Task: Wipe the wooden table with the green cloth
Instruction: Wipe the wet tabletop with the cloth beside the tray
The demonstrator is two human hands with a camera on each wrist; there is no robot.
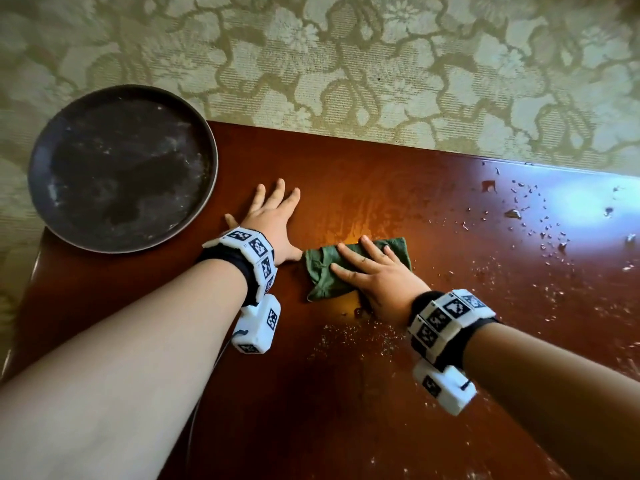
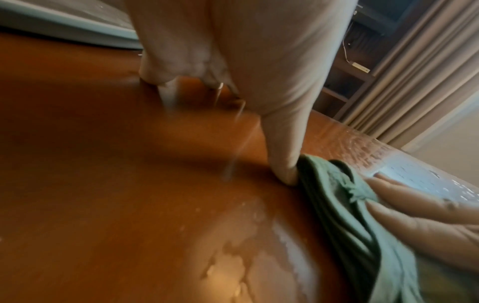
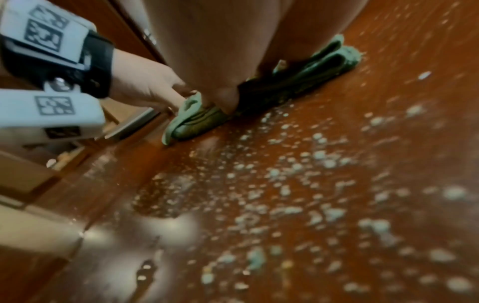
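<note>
1. At the far left we are leaving the dark round tray [image 1: 121,168] alone on the table's left corner, overhanging the edge; we judge any push of debris toward it should stop short of its rim.

2. We are resting our left hand [image 1: 273,223] flat on the wooden table [image 1: 398,188], fingers straight and spread, holding nothing. Its thumb is touching the left edge of the green cloth [image 1: 325,282]. We judge this hand serves best as a brace, and the thumb should be drawing back so it is not snagging the fabric.

3. We are pressing our right hand [image 1: 374,271] down on the folded cloth in the middle of the table, palm down, fingers extended and splayed over the top, not curled around it. We think even pressure through the whole palm is what matters here, so the cloth is sliding as one pad rather than bunching at its loose left corner.

4. To the right and toward the near edge, crumbs and flakes [image 1: 540,220] are lying scattered, apart from the cloth. We judge the stroke should be reaching past them and gathering them inward in overlapping passes, slowly enough that nothing is flicking off onto the patterned carpet [image 1: 346,64].
</note>
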